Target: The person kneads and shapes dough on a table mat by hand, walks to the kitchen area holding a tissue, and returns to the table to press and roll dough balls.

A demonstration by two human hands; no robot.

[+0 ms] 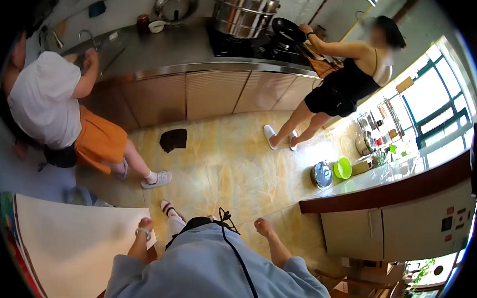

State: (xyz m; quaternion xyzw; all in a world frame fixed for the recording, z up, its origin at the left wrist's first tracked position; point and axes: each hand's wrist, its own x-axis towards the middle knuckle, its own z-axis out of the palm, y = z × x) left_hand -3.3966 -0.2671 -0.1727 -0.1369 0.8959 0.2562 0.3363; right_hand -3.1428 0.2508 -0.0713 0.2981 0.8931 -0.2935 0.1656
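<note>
My left hand point(146, 225) hangs at my side by the corner of a white tabletop point(72, 238), a pale band round its wrist. Its fingers are curled in, and no object shows in them. Whether it touches the table edge I cannot tell. Out to the other side, my right hand point(264, 227) hangs over the tiled floor point(227, 175), apart from everything. Its fingers are loosely closed, with nothing seen in them. Between the hands, a black cord point(240, 259) runs down the front of my blue-grey top point(203, 268).
A person in orange shorts point(99, 139) stands at the counter point(163, 46) on the left. Another person point(341, 79) holds a black pan point(288, 31) by the stove, near a large steamer pot point(243, 15). A dark cloth point(173, 140) and a green basin point(342, 168) lie on the floor.
</note>
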